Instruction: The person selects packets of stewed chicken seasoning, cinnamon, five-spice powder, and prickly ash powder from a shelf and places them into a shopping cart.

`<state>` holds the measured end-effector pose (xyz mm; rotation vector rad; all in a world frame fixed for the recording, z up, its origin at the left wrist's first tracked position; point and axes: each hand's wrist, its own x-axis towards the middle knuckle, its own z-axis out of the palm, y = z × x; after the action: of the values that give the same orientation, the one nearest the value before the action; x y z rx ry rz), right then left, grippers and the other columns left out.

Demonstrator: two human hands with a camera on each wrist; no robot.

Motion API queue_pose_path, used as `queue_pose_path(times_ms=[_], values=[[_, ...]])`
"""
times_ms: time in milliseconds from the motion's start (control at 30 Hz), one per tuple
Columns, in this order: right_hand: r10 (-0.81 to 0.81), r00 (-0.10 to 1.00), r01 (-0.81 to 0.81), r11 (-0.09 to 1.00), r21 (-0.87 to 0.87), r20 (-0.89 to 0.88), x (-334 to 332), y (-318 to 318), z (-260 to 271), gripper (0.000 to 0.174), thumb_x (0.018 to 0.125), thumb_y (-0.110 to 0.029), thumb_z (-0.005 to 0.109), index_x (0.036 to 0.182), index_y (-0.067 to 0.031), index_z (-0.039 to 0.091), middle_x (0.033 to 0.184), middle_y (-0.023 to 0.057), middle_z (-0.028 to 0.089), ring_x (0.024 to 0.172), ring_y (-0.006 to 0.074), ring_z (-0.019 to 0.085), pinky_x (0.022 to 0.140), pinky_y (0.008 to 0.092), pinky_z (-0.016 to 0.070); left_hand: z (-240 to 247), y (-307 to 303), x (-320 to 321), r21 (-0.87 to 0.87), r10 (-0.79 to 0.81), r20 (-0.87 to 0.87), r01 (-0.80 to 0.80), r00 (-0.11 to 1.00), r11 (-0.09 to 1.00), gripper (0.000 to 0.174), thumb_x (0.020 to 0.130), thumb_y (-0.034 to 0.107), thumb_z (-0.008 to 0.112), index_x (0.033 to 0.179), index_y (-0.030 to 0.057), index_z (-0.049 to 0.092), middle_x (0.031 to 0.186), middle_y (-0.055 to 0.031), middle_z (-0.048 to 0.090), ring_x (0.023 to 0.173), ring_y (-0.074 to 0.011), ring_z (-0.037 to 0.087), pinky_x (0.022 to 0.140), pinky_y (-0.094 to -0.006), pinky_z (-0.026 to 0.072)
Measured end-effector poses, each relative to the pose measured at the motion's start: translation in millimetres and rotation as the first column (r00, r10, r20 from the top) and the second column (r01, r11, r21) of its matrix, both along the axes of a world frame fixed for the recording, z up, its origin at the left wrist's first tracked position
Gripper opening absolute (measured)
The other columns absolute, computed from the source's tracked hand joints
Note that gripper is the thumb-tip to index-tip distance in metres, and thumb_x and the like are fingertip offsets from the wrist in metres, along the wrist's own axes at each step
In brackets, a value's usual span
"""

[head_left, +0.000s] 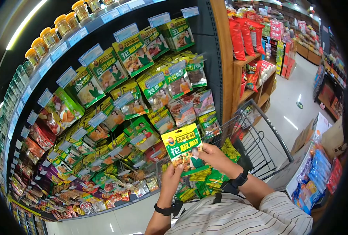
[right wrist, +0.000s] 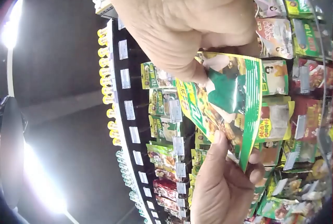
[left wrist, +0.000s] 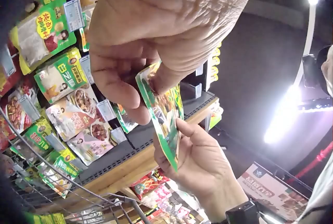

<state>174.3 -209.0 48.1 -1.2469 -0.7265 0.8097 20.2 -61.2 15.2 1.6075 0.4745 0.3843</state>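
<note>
A green and yellow seasoning packet (head_left: 180, 138) is held up in front of the shelf, its printed front facing the head camera. My left hand (head_left: 170, 179) pinches its lower left corner, with the thumb on the front. At the right edge, my right hand (head_left: 218, 157) grips it between a thumb on the front and fingers behind. In the left wrist view the packet (left wrist: 165, 113) appears nearly edge-on between both hands. The right wrist view shows the packet's green lower border (right wrist: 253, 99) and both thumbs on its front.
Hanging seasoning packets (head_left: 129, 100) fill the rack ahead, with yellow-lidded jars (head_left: 63, 25) along its top. A wire shopping cart (head_left: 260, 137) holding green and yellow packets stands close in front. Wooden shelves (head_left: 242, 78) are to the right, bagged goods (head_left: 309, 176) at far right.
</note>
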Motion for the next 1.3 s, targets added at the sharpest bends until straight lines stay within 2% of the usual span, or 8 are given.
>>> queue_pose_path(times_ms=[333,533,867,1067,1133,1167,1233,1300], values=[[0.029,0.993,-0.039,0.996,0.075,0.118,16,22,52,0.031,0.099,-0.019,0.056,0.126,-0.0027,0.055,0.105,-0.0018,0.064,0.087,0.0027,0.057,0.070,0.0211,0.0482,56,39,7,0.055,0.002,0.148,-0.011,0.989,0.998,0.020,0.098,0.023,0.058,0.106,0.0047,0.058,0.083,0.0011,0.062,0.070,-0.0041,0.054,0.057,-0.0213,0.0467],[0.052,0.986,-0.073,0.989,0.131,0.158,20,36,87,0.031,0.099,-0.017,0.056,0.126,-0.0022,0.055,0.105,-0.0019,0.064,0.088,0.0033,0.057,0.073,0.0215,0.0487,91,47,22,0.090,-0.034,0.264,0.011,0.964,0.996,0.031,0.099,0.018,0.058,0.125,0.0026,0.055,0.111,-0.0020,0.065,0.092,-0.0059,0.060,0.075,-0.0218,0.0471],[0.018,0.970,-0.079,0.966,0.246,0.242,31,55,124,0.025,0.098,-0.015,0.055,0.120,-0.0016,0.058,0.100,-0.0015,0.065,0.086,0.0036,0.059,0.074,0.0218,0.0503,123,61,46,0.239,0.009,0.346,-0.097,0.938,0.966,0.032,0.101,0.021,0.054,0.126,0.0014,0.053,0.111,-0.0035,0.064,0.097,-0.0076,0.058,0.083,-0.0249,0.0481],[-0.065,0.649,-0.161,0.962,0.220,0.758,-11,51,144,0.042,0.097,-0.025,0.060,0.131,0.0000,0.055,0.125,0.0134,0.056,0.109,0.0228,0.059,0.091,0.0344,0.0495,114,55,74,-0.464,0.084,0.654,0.311,0.751,0.829,0.045,0.101,0.036,0.051,0.135,0.0060,0.048,0.126,-0.0100,0.058,0.109,-0.0191,0.060,0.083,-0.0352,0.0547],[-0.175,0.483,-0.161,0.945,0.284,0.858,-21,59,130,0.039,0.093,-0.021,0.064,0.126,-0.0010,0.059,0.129,0.0165,0.056,0.112,0.0301,0.058,0.094,0.0389,0.0487,101,49,69,-0.446,0.020,0.748,0.480,0.663,0.756,0.048,0.100,0.032,0.054,0.140,0.0056,0.044,0.133,-0.0104,0.052,0.109,-0.0188,0.057,0.085,-0.0352,0.0530],[-0.173,0.427,-0.167,0.950,0.265,0.888,-24,59,127,0.038,0.091,-0.019,0.065,0.124,-0.0014,0.060,0.129,0.0171,0.057,0.113,0.0314,0.058,0.094,0.0401,0.0484,106,36,70,-0.227,-0.048,0.789,0.364,0.613,0.903,0.050,0.098,0.024,0.056,0.141,0.0032,0.040,0.138,-0.0101,0.048,0.106,-0.0186,0.056,0.089,-0.0330,0.0499],[-0.164,0.306,-0.177,0.958,0.225,0.938,-29,59,122,0.035,0.088,-0.017,0.067,0.120,-0.0021,0.063,0.129,0.0183,0.058,0.115,0.0341,0.057,0.096,0.0424,0.0479,102,40,72,0.226,-0.129,0.575,-0.006,0.808,0.974,0.053,0.097,0.019,0.056,0.143,0.0021,0.036,0.138,-0.0098,0.048,0.102,-0.0184,0.055,0.089,-0.0312,0.0485],[-0.155,0.288,-0.171,0.963,0.210,0.945,-36,57,119,0.033,0.086,-0.015,0.068,0.116,-0.0020,0.065,0.126,0.0178,0.060,0.115,0.0350,0.057,0.096,0.0431,0.0478,92,41,71,0.128,-0.099,0.542,0.035,0.834,0.991,0.053,0.102,0.021,0.045,0.148,0.0020,0.030,0.116,-0.0072,0.050,0.088,-0.0158,0.049,0.078,-0.0317,0.0473]])
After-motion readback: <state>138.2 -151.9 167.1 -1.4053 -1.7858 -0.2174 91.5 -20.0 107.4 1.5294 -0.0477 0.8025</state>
